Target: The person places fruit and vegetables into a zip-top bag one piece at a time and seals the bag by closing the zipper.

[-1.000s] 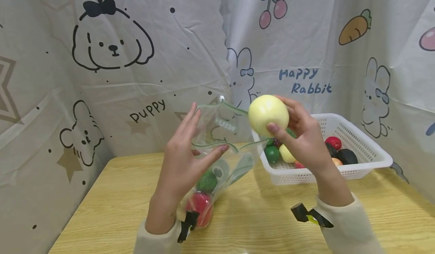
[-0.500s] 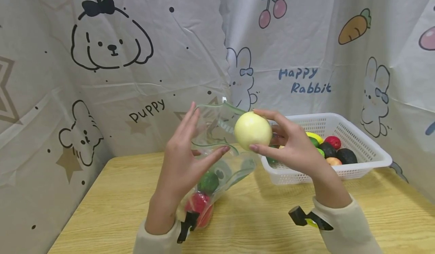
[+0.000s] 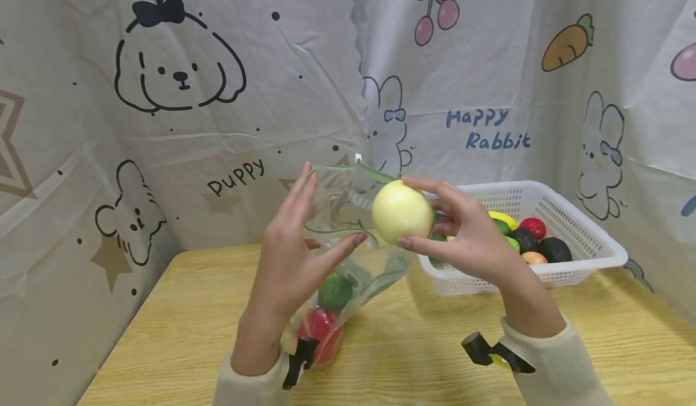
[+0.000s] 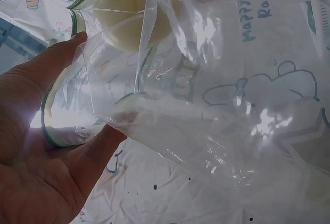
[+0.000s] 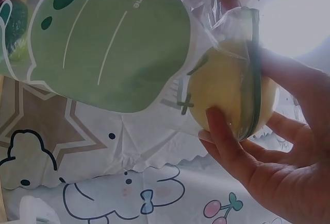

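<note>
My right hand (image 3: 462, 231) holds a pale yellow round fruit (image 3: 399, 209) between curled fingers and thumb. The fruit is at the mouth of a clear zip bag (image 3: 375, 261) with a green seal and a white slider; in the right wrist view, the green seal strip (image 5: 252, 74) crosses the fruit (image 5: 219, 80), part of which shows through the plastic. With fingers and thumb spread fairly straight, my left hand (image 3: 290, 252) props the mouth wide on its left side. Lower in the bag are a green fruit (image 3: 334, 291) and a red fruit (image 3: 321, 333).
To the right, a white perforated basket (image 3: 592, 258) holds several fruits, among them a dark one (image 3: 554, 250), a red one (image 3: 533, 228) and a yellow piece (image 3: 504, 219). Below lies the wooden table (image 3: 413, 357). A printed curtain (image 3: 293, 49) hangs behind.
My right hand has brought the pale yellow fruit left and down to the bag's mouth, mostly during the first half second. My left hand stays nearly still.
</note>
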### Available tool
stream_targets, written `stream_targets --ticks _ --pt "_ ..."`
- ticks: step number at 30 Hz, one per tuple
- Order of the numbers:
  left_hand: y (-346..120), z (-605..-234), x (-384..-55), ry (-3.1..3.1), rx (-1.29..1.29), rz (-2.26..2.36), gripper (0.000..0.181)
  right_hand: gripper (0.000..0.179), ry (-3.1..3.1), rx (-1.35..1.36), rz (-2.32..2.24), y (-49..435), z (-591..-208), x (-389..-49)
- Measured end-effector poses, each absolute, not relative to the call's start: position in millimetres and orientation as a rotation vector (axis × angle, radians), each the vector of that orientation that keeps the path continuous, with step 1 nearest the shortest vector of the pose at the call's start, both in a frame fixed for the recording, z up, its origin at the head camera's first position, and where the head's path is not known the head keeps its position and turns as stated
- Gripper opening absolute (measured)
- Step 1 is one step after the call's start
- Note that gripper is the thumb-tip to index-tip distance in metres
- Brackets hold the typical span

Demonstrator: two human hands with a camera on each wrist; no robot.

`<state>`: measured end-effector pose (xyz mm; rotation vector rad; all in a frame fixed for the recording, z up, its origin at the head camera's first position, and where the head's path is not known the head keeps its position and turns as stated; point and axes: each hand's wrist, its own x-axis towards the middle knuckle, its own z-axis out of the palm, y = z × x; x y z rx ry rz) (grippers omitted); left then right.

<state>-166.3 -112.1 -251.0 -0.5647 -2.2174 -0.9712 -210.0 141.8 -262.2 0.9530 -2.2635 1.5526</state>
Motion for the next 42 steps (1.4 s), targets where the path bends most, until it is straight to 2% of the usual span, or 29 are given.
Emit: stream_targets --ticks 8,15,31,42 --pt "-113 -251 -166 -2.231 -0.567 -0.973 0.100 0.079 -2.266 1.020 1.486 142 -261 -208" --pt "-114 -251 -165 -2.224 -0.543 -0.983 0.099 0.063 -2.312 1.049 1.427 143 -262 -204" --pt "-117 -250 -166 -2.247 -0.502 -1.032 0.099 0.058 -2.302 1.021 1.390 141 -262 -201" --pt "-119 -249 -166 -2.210 -0.497 -1.055 0.099 0.039 -2.270 1.025 1.306 149 -260 -205"
